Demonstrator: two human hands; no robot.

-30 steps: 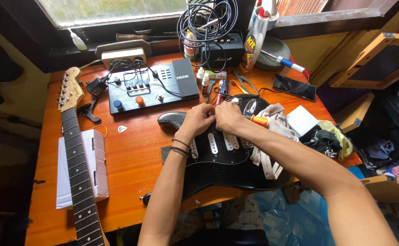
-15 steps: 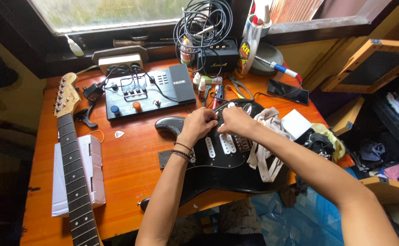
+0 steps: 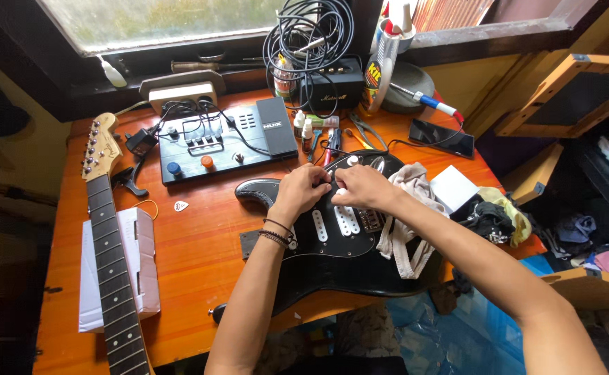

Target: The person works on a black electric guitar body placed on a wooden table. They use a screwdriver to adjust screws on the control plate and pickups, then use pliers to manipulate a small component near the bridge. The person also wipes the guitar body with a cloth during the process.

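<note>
Fingers of both my hands press together on the black guitar body (image 3: 339,260) lying across the orange desk (image 3: 200,250); my left hand (image 3: 303,189) curls loosely, my right hand (image 3: 361,187) pinches something too small to tell beside the white pickups (image 3: 346,221).

Detached guitar neck (image 3: 110,250) on white box (image 3: 141,260), black effects pedal (image 3: 228,139), coiled cables (image 3: 308,35), phone (image 3: 441,137).

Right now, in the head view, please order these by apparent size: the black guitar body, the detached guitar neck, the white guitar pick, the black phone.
1. Black guitar body and detached guitar neck: unsure; body broader, neck longer, cropped.
2. Black phone.
3. White guitar pick.
</note>
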